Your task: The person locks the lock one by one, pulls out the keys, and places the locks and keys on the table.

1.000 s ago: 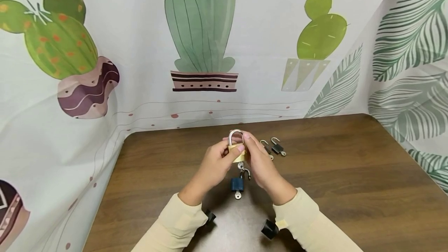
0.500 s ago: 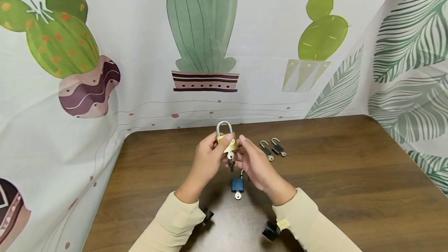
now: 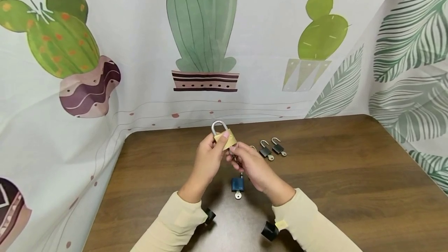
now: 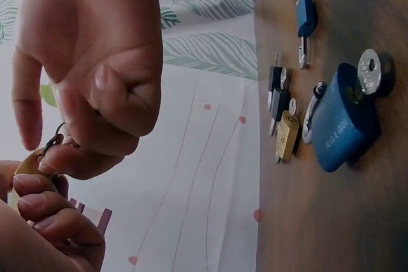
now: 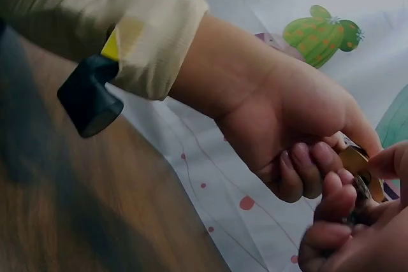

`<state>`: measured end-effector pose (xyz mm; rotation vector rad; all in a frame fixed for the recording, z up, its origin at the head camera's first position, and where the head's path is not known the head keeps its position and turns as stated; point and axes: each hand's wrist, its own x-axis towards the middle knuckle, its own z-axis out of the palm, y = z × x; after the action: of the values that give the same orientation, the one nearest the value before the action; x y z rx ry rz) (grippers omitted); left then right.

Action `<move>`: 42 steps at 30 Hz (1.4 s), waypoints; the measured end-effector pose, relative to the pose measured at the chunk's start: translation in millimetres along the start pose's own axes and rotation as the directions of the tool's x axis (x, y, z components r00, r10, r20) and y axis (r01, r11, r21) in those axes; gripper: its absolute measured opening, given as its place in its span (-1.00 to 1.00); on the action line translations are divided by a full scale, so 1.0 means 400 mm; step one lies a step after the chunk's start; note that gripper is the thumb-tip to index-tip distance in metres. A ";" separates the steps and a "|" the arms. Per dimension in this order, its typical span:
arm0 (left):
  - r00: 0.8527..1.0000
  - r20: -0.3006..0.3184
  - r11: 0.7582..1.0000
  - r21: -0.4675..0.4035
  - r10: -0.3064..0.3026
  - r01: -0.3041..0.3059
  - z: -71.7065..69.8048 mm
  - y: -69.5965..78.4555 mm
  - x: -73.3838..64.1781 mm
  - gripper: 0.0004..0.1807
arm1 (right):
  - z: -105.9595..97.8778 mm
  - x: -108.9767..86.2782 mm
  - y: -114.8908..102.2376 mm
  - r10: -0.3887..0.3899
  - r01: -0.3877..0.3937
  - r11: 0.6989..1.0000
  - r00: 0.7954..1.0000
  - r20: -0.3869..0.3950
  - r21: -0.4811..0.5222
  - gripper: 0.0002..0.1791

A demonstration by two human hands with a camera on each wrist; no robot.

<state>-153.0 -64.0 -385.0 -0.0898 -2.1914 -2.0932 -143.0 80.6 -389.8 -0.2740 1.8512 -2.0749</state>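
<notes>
My left hand point(image 3: 207, 156) grips a brass padlock point(image 3: 230, 140) above the table, thumb across its face. Its silver shackle points up, and both legs meet the body. Close below, my right hand point(image 3: 253, 166) has its thumb and fingers pinched on the key at the padlock's bottom; the fingers mostly hide it. A dark ring point(image 4: 56, 139) shows between the hands in the left wrist view. Under them lies a blue padlock point(image 3: 237, 184) with a key point(image 3: 238, 195) in it. The right wrist view shows the brass padlock's end point(image 5: 360, 160) between both hands.
Two dark padlocks point(image 3: 266, 151) point(image 3: 278, 149) with raised shackles and keys lie right of the hands on the wooden table point(image 3: 343, 174). The left wrist view adds a smaller brass padlock point(image 4: 288, 136) and another blue one point(image 4: 306, 17). Printed cloth point(image 3: 147, 104) hangs behind.
The padlock has moved left and slightly up, and now tilts. My right hand has left the shackle side and come down to the key, which hung free half a second ago.
</notes>
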 end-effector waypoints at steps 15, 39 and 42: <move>1.000 -0.009 1.000 -0.028 0.008 -0.008 0.017 -0.015 -0.007 -0.67 | 0.001 0.003 0.013 -0.071 0.068 0.997 0.996 -0.057 -0.046 -0.71; 0.999 -0.017 0.986 -0.165 -0.041 0.038 0.020 -0.015 0.002 -0.68 | -0.001 0.002 0.019 -0.170 0.165 0.977 0.985 -0.029 -0.135 -0.64; 0.999 -0.028 0.987 -0.159 -0.034 0.029 0.021 -0.015 0.001 -0.66 | -0.001 0.003 0.020 -0.175 0.169 0.975 0.984 -0.033 -0.144 -0.64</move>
<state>-154.3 -56.0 -391.2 -0.0360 -2.0188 -2.2674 -143.3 79.8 -398.0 -0.4409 2.0717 -2.0783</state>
